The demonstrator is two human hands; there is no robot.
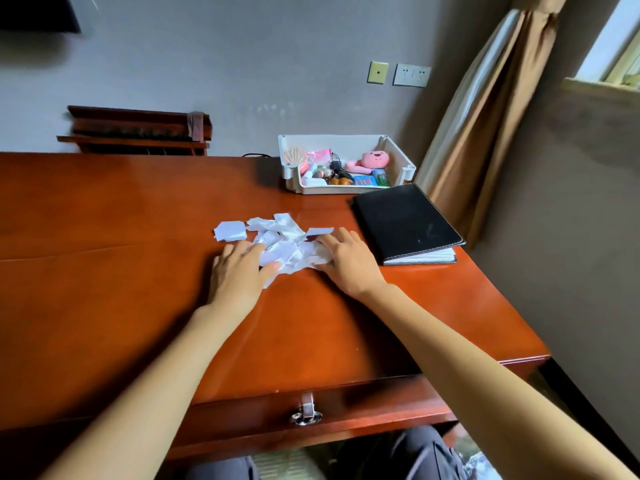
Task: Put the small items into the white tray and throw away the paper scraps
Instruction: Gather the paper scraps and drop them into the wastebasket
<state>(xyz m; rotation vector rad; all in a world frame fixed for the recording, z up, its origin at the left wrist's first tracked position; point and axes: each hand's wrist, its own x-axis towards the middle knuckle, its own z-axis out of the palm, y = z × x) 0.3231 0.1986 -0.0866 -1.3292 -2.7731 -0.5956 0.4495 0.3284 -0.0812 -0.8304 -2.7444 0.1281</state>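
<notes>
A heap of white paper scraps (277,239) lies in the middle of the wooden desk (104,271). My left hand (239,275) lies flat against the heap's left side, fingers straight and touching the scraps. My right hand (346,263) presses flat on the heap's right side. The white tray (398,157) stands at the desk's back edge. It holds several small items, among them a pink plush toy (369,161), a brush and small packets.
A black notebook (405,220) lies to the right of the scraps, near the desk's right edge. A drawer with a metal handle (306,414) sits below the front edge. A wooden rack (138,131) stands against the wall; a brown curtain (485,116) hangs at right.
</notes>
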